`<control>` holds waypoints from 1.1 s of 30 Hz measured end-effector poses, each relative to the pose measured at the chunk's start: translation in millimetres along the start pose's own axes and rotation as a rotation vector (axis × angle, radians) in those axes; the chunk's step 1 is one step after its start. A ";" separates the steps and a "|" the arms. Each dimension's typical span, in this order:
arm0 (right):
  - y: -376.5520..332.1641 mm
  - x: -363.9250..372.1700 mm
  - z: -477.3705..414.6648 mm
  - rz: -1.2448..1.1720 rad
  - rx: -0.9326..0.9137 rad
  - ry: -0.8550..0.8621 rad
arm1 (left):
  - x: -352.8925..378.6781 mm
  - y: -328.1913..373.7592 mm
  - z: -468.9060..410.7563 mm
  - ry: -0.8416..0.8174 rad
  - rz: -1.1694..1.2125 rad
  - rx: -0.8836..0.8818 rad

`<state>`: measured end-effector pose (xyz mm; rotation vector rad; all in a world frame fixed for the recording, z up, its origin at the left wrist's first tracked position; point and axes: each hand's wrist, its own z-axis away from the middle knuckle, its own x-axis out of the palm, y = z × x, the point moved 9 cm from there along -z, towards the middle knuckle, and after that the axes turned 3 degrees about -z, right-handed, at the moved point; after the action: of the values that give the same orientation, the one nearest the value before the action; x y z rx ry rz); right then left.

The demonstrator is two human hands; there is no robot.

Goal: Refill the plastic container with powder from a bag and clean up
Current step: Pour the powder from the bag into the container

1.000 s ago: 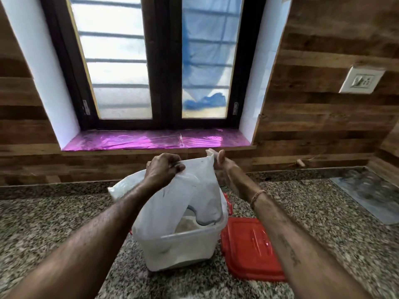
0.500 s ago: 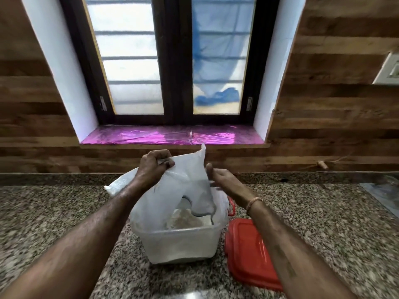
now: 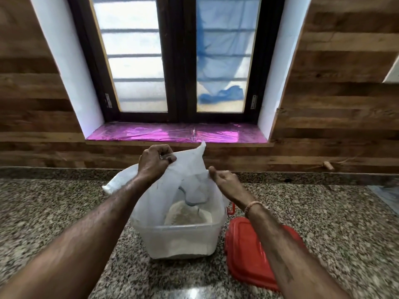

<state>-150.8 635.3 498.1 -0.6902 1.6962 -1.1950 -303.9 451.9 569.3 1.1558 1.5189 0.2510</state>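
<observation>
A translucent plastic container (image 3: pixel 181 242) stands on the granite counter, with a mound of pale powder (image 3: pixel 186 215) inside. A white plastic bag (image 3: pixel 190 167) hangs upside down over it, its mouth down in the container. My left hand (image 3: pixel 154 161) grips the bag's upper edge in a fist. My right hand (image 3: pixel 226 182) pinches the bag's right side lower down, at the container's rim. The bag's free corner sticks up between my hands. The red lid (image 3: pixel 248 251) lies flat on the counter to the container's right, partly under my right forearm.
The speckled granite counter (image 3: pixel 334 223) runs to a wood-panelled wall. A window with a pink foil-covered sill (image 3: pixel 172 132) is straight ahead. A small wooden peg (image 3: pixel 327 165) juts from the wall at the right. A white switch plate (image 3: pixel 391 72) shows at the right edge.
My right hand let go of the bag's top corner and dropped to its right side near the container rim. The view shifted left. More powder lies in the container.
</observation>
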 end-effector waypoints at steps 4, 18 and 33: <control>-4.6 1.8 -3.0 -0.143 -0.034 -0.044 | 2.1 8.5 1.0 -0.044 0.025 0.035; -45.1 -22.4 -31.1 -0.356 -0.090 -0.071 | -1.7 23.6 19.3 -0.161 -0.007 0.225; -52.8 -60.1 -40.9 0.231 -0.276 0.344 | -49.0 -84.3 41.2 -0.223 -0.426 -0.085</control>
<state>-165.7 682.5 573.0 -0.4488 2.1918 -0.9649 -319.3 355.7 527.9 0.7424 1.4986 -0.0988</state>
